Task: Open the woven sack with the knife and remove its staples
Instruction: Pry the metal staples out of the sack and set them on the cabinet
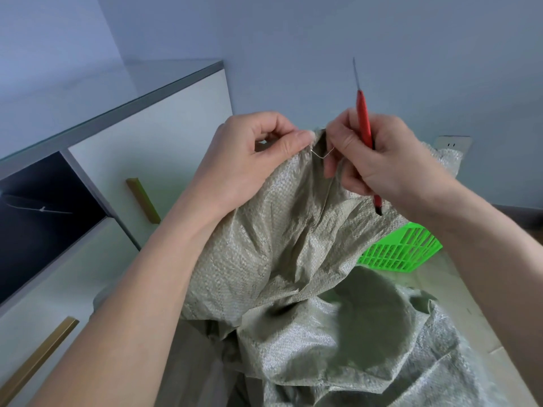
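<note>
Sack (293, 230) staying limp, light | left hand (252, 151) pinching its edge beside staple (321, 154) | right hand (382, 160) pinching staple, you are gripping knife (365, 124)

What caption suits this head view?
Left hand pinches the sack edge while right hand, gripping the knife, pulls a staple.

Knife (365, 124) handle partly behind fingers (346, 142).
</note>
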